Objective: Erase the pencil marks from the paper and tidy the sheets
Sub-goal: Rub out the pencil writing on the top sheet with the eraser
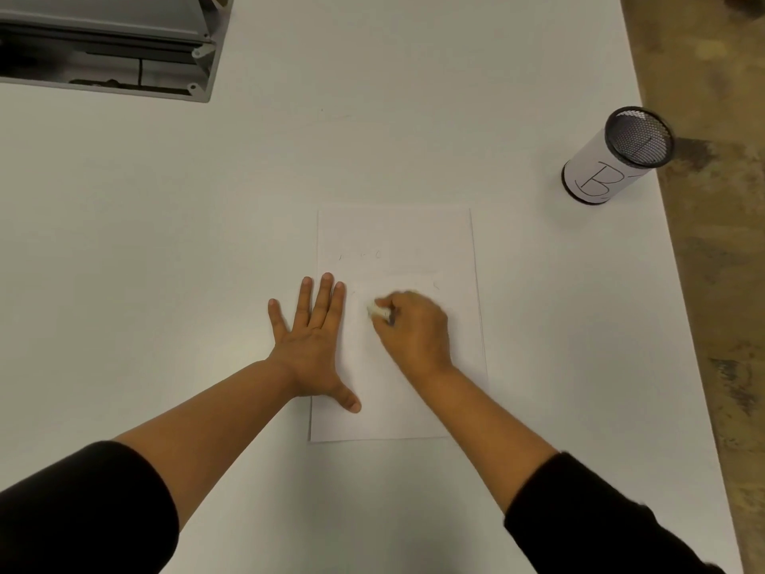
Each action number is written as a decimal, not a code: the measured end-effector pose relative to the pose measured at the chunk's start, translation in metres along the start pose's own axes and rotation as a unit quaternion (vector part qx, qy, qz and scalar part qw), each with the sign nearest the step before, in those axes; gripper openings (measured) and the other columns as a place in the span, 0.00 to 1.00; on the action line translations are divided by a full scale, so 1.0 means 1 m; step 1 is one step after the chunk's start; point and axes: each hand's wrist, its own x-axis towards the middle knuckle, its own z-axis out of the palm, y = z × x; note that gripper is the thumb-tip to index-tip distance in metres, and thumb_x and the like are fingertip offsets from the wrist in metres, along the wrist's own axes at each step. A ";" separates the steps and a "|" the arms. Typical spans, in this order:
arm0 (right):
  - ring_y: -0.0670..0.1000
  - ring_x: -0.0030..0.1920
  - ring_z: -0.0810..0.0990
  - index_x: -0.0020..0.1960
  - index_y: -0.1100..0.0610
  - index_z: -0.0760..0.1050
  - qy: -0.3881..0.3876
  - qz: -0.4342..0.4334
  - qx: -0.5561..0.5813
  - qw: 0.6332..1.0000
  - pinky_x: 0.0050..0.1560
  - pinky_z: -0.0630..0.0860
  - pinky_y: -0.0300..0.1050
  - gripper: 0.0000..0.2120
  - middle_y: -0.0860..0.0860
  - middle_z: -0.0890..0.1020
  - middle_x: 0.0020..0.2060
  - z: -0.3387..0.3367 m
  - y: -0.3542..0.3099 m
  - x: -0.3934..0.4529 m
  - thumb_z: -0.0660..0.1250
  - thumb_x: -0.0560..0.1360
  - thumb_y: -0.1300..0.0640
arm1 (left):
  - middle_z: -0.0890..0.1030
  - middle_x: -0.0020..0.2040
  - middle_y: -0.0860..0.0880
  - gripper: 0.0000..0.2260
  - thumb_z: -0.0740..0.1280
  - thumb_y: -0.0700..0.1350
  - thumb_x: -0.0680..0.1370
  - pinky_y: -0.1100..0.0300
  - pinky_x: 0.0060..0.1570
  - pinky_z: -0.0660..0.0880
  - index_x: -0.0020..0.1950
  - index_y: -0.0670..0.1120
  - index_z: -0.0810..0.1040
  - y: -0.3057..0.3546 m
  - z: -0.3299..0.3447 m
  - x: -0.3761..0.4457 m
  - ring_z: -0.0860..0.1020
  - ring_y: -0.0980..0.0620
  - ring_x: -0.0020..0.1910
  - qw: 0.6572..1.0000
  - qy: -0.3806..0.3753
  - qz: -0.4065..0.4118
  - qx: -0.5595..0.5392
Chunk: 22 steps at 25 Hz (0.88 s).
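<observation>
White rectangular paper sheet: portrait, flat on the white table, centre of view. Edges suggest a stack; sheet count cannot be told. Faint pencil marks in one row across the upper part, one more stroke at the sheet's 3 o'clock side.

Left hand: flat, fingers spread, gripping nothing, pressing the sheet's 9 o'clock edge; thumb on paper.

Right hand: clenched around one small white eraser, on the sheet's middle; blurred.

One black mesh cylinder pot, paper-wrapped, lettered "B", at 2 o'clock. One grey metal housing at 11 o'clock.
</observation>
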 end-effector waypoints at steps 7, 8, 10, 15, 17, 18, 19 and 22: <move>0.54 0.35 0.79 0.43 0.61 0.81 -0.023 -0.037 0.004 0.999 0.36 0.75 0.41 0.04 0.55 0.82 0.34 0.010 -0.006 -0.039 0.73 0.68 0.63 | 0.17 0.64 0.50 0.69 0.73 0.71 0.54 0.35 0.62 0.28 0.60 0.49 0.15 0.000 0.001 0.000 0.20 0.45 0.66 1.000 0.002 0.002 -0.002; 0.54 0.35 0.79 0.43 0.61 0.80 -0.033 -0.044 0.007 0.998 0.36 0.76 0.43 0.05 0.55 0.82 0.34 0.010 -0.006 -0.040 0.73 0.68 0.63 | 0.17 0.64 0.49 0.69 0.73 0.71 0.55 0.35 0.62 0.28 0.60 0.49 0.15 0.000 0.001 0.001 0.20 0.45 0.65 1.000 0.004 0.004 0.000; 0.55 0.38 0.80 0.45 0.61 0.81 -0.030 -0.033 0.010 0.999 0.39 0.77 0.45 0.06 0.56 0.83 0.37 0.012 -0.008 -0.010 0.72 0.69 0.62 | 0.17 0.64 0.49 0.69 0.73 0.71 0.55 0.36 0.60 0.27 0.60 0.49 0.15 -0.001 0.001 0.001 0.20 0.45 0.65 1.000 0.002 0.005 0.002; 0.56 0.41 0.80 0.45 0.62 0.80 0.004 -0.007 0.010 1.000 0.41 0.75 0.43 0.05 0.57 0.83 0.40 0.016 -0.012 0.026 0.70 0.70 0.62 | 0.16 0.63 0.50 0.69 0.73 0.71 0.54 0.35 0.61 0.27 0.59 0.49 0.15 -0.001 0.002 0.000 0.19 0.45 0.65 1.000 0.002 0.000 0.000; 0.56 0.38 0.80 0.44 0.62 0.80 -0.012 -0.029 0.001 1.000 0.39 0.78 0.48 0.04 0.57 0.83 0.37 0.017 -0.011 -0.005 0.70 0.70 0.62 | 0.17 0.63 0.49 0.70 0.73 0.71 0.54 0.35 0.62 0.28 0.61 0.48 0.16 -0.001 0.002 0.000 0.19 0.45 0.65 1.000 0.005 0.002 -0.006; 0.55 0.36 0.79 0.43 0.62 0.80 -0.017 -0.044 -0.001 0.999 0.36 0.78 0.49 0.04 0.57 0.82 0.35 0.017 -0.011 -0.020 0.71 0.69 0.62 | 0.17 0.63 0.49 0.70 0.73 0.71 0.54 0.35 0.62 0.28 0.61 0.47 0.15 -0.001 0.002 0.000 0.20 0.45 0.65 1.000 0.004 0.004 -0.007; 0.55 0.36 0.79 0.43 0.62 0.80 -0.022 -0.049 0.001 0.999 0.35 0.78 0.49 0.04 0.56 0.82 0.34 0.016 -0.010 -0.024 0.72 0.69 0.62 | 0.17 0.63 0.49 0.69 0.73 0.71 0.55 0.35 0.62 0.28 0.60 0.47 0.15 -0.001 0.002 0.001 0.20 0.45 0.65 1.000 0.004 0.004 -0.005; 0.56 0.39 0.80 0.45 0.62 0.80 -0.013 -0.020 0.007 1.000 0.39 0.78 0.47 0.06 0.57 0.83 0.38 0.018 -0.014 0.015 0.71 0.70 0.61 | 0.17 0.64 0.48 0.69 0.73 0.71 0.55 0.35 0.62 0.28 0.62 0.46 0.16 -0.002 0.003 0.003 0.19 0.45 0.65 1.000 0.000 0.003 0.002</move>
